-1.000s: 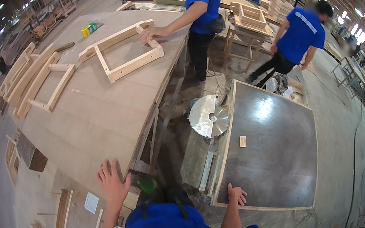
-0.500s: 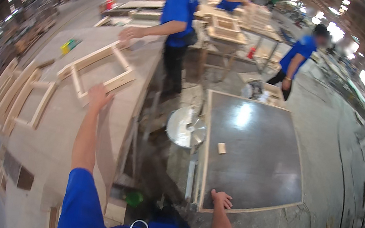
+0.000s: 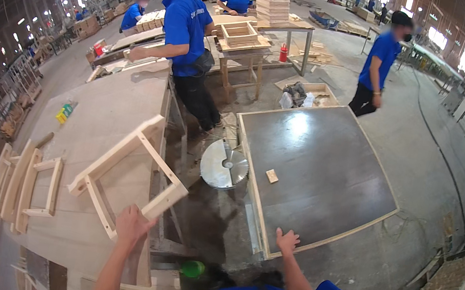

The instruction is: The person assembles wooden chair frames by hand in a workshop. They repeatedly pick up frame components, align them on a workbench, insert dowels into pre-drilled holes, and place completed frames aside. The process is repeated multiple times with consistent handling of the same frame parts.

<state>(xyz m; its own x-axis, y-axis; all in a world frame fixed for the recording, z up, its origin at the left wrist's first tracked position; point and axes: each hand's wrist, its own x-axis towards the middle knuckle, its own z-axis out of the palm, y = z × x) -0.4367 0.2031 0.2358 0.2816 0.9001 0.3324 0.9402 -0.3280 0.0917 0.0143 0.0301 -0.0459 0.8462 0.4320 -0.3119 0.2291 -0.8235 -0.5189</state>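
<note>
My left hand (image 3: 133, 225) grips the near corner of a pale wooden frame (image 3: 128, 173) and holds it tilted up off the long plywood workbench (image 3: 103, 117). The frame hangs partly over the bench's right edge. My right hand (image 3: 287, 241) rests flat, fingers apart, on the near rim of a dark square table (image 3: 318, 168) with a light wood border. A small wooden block (image 3: 271, 176) lies on that dark top. A circular saw blade (image 3: 224, 164) stands in the gap between bench and table.
More wooden frames (image 3: 23, 184) lie stacked at the bench's left end. A person in a blue shirt (image 3: 185, 39) leans on the bench's far end; another person (image 3: 378, 62) walks behind the dark table. A green bottle (image 3: 192, 268) sits below me.
My left hand reached out across the bench, took the wooden frame and pulled it toward me, lifting it on a tilt. My right hand stayed on the dark table's rim.
</note>
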